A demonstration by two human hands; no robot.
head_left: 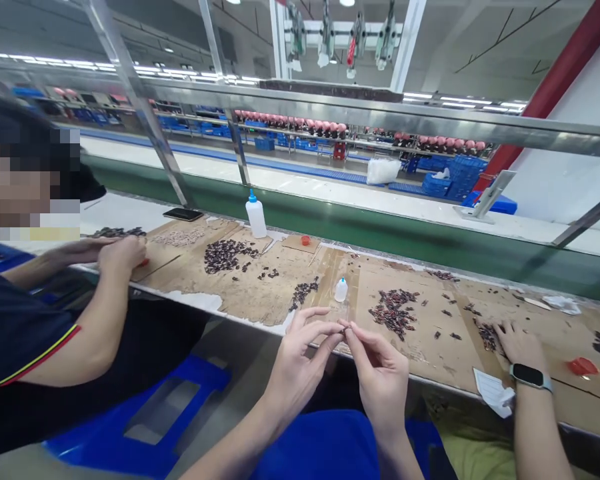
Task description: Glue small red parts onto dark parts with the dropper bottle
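My left hand (300, 350) and my right hand (380, 367) meet at the fingertips above the bench's near edge. Pinched between them is a small dark part (343, 329), mostly covered by the fingers, so its kind cannot be made out. Just beyond, a small white squeeze bottle (341, 290) with a blue tip stands upright on the cardboard. To its right lies a pile of small dark reddish parts (394, 312), and to its left a smaller pile of dark parts (305, 292).
A co-worker's arm (100, 320) works at left; another person's hand (520, 343) with a watch touches parts at right. A larger white bottle (256, 217), a red cap (305, 240), a phone (183, 214) and a red dish (582, 366) sit on the cardboard-covered bench (260, 300).
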